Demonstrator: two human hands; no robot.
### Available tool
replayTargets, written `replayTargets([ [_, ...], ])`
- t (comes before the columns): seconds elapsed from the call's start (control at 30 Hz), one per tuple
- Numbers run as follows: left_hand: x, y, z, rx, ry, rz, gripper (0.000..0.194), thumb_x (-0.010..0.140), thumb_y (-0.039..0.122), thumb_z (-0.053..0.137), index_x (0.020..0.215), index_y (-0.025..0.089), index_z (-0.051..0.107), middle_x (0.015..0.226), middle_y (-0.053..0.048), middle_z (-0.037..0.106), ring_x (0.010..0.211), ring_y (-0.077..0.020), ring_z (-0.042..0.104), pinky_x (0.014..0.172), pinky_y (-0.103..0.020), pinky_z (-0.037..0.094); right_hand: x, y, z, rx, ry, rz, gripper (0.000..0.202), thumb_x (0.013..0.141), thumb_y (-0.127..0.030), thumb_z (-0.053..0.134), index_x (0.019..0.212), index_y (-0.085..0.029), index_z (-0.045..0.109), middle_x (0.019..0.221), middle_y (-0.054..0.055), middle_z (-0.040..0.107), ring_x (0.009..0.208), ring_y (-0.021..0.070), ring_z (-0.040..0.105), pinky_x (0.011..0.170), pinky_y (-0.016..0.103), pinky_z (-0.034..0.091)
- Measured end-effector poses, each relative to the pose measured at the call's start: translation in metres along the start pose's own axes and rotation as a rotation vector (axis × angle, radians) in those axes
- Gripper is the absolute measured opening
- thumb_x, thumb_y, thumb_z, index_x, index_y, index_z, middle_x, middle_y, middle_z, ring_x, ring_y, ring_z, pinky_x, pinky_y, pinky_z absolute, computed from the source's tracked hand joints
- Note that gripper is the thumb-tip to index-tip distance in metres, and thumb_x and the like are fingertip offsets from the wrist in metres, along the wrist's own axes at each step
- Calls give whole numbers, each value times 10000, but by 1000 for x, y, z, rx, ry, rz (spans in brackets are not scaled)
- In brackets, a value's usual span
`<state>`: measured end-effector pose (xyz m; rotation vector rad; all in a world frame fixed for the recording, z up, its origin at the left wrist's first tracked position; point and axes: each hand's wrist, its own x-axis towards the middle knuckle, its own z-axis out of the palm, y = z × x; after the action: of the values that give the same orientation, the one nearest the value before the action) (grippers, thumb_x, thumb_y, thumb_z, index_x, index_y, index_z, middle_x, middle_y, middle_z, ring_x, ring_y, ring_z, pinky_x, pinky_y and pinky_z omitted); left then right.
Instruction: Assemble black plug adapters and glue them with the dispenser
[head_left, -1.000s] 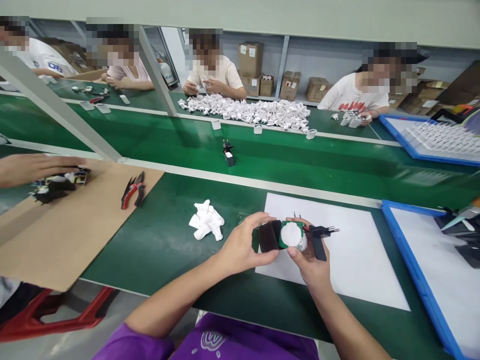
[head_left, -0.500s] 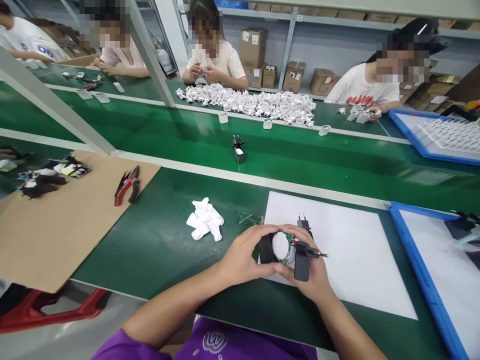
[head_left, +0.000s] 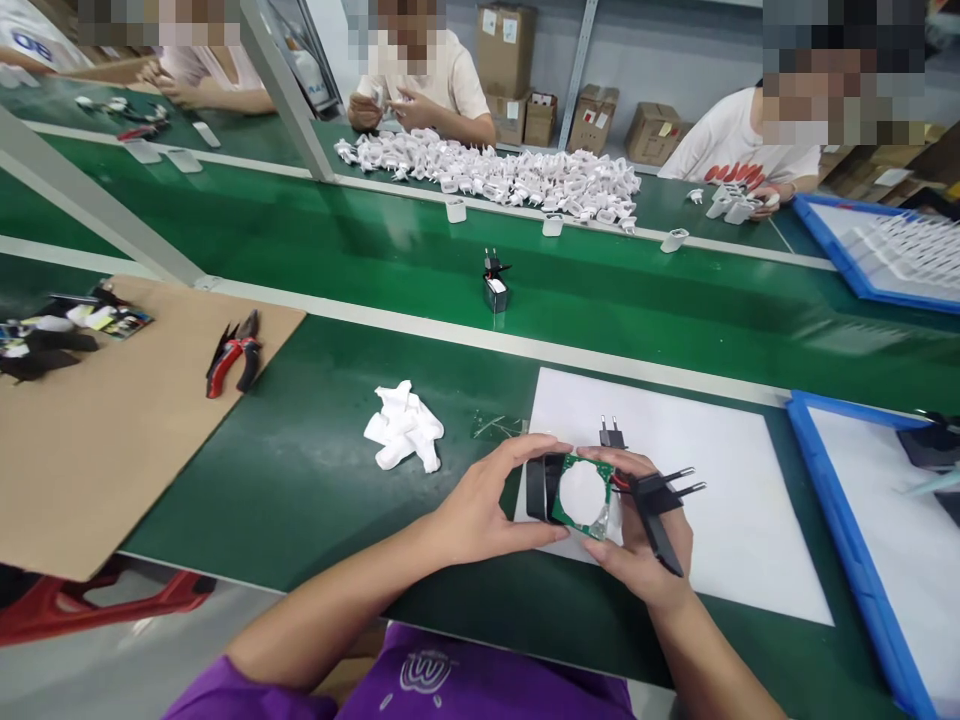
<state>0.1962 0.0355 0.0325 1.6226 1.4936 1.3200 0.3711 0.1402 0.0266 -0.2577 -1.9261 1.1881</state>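
My left hand (head_left: 480,510) grips a black housing (head_left: 541,488) between thumb and fingers. My right hand (head_left: 660,545) holds a green circuit board (head_left: 585,492) with a round white pad on it, next to the housing's open side. Red wires run from the board to a black plug cover (head_left: 656,505) with two metal pins, which lies against my right hand. Just behind my hands, another black plug piece (head_left: 612,436) rests on a white sheet (head_left: 720,500). Crumpled white pieces (head_left: 405,428) lie on the green table to the left.
Red-handled pliers (head_left: 234,355) lie on brown cardboard (head_left: 135,430) at left. A black adapter (head_left: 495,288) stands on the green belt (head_left: 375,250). Blue-rimmed trays (head_left: 847,570) are at right. Several people sit across, near a heap of white plug parts (head_left: 495,180).
The board has turned to face the camera and shows more outside the housing. The plug cover has swung right and tilted. The view has shifted slightly.
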Motion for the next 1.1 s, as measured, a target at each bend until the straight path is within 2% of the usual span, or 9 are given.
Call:
replayTargets([
  [0.17,0,-4,-1,-68,-31,52,792,710,286,806,1375,272,375,1306,-120,556,1211,-271,559,1046,-418,442,7,-7,-3,-11,-42,-100,498,854,-333,705,1300,-207,523,1164,121,590,1098,305,572,954,487,478],
  [0.47,2,-6,-3,-124,-38,112,801,694,270,825,1365,266,387,1296,-114,569,1199,-265,569,1046,-406,443,10,-9,-3,-51,-59,-106,490,832,-268,709,1285,-196,535,1148,126,607,1092,308,587,930,488,509],
  [0.87,1,-6,-5,-96,-77,85,770,706,288,810,1358,266,402,1296,-118,570,1210,-274,565,1060,-419,447,12,-13,-2,-171,-74,-168,506,826,-265,715,1290,-179,534,1125,149,619,1069,327,596,877,508,525],
  [1.1,2,-6,-6,-97,-59,145,763,718,272,802,1359,274,388,1297,-106,575,1191,-253,580,1039,-396,466,12,-13,-2,-214,-73,-193,539,818,-279,741,1302,-184,524,1089,145,635,1048,319,609,847,495,551],
])
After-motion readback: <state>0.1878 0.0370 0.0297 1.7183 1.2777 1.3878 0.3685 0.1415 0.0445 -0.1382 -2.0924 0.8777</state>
